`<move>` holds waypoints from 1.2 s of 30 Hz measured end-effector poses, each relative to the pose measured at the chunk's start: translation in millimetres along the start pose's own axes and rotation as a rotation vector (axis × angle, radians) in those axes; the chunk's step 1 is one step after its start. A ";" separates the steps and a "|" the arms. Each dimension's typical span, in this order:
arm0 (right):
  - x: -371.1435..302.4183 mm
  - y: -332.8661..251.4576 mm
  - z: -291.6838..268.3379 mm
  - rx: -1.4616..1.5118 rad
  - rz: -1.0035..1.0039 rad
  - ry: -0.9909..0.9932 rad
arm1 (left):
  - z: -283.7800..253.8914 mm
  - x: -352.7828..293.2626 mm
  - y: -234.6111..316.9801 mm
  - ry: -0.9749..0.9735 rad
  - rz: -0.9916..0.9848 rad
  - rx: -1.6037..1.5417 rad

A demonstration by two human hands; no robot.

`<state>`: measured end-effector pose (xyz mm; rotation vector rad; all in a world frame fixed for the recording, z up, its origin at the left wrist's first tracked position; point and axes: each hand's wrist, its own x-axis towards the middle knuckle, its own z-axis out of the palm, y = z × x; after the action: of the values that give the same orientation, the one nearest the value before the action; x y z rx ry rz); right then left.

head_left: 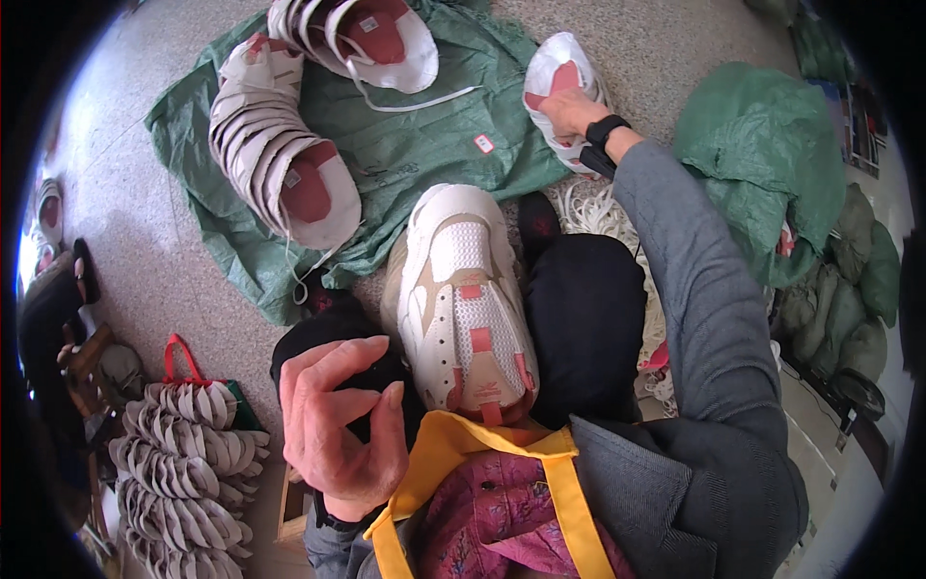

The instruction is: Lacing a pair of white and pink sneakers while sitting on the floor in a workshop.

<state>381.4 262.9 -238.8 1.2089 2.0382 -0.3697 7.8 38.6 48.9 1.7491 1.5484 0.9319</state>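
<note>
My right hand (576,112) is stretched far forward, with its fingers closed on a white and red shoe upper (558,64) at the edge of the green sheet. My left hand (342,425) is raised beside my left knee, its fingers loosely curled, the thumb apart and nothing between them. Between my knees rests a white and tan shoe upper (470,289), with pink tabs and eyelets that have no lace in them. It touches neither hand.
A curved row of nested shoe uppers (260,145) lies on the green woven sheet (415,140); another group (391,43) sits behind. White laces (603,212) are heaped beside my right knee. A stuffed green sack (757,145) stands right; stacked grey pieces (183,473) sit lower left.
</note>
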 end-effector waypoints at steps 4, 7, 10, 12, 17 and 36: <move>-3.8 -8.2 28.6 0.011 0.030 -0.001 | 2.1 5.4 -0.1 0.017 0.008 -0.003; -13.6 -12.7 30.9 0.067 0.003 0.059 | 0.1 1.4 0.1 0.024 0.018 0.027; -21.7 -11.4 26.6 0.098 -0.049 0.160 | -0.5 -1.1 0.6 0.023 0.043 0.041; -27.6 -11.9 21.6 0.168 -0.083 0.180 | 0.2 -3.8 -3.5 0.007 0.073 0.051; -60.3 -23.7 -18.8 0.438 -0.281 0.522 | 0.4 -6.4 0.5 -0.068 0.072 0.130; -318.1 -198.4 -92.5 0.890 -0.373 0.519 | 37.4 -59.1 -7.9 -0.103 0.124 0.122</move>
<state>266.4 9.4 28.8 1.5203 2.6651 -1.3738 30.5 -18.8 15.2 1.9659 1.4719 0.8072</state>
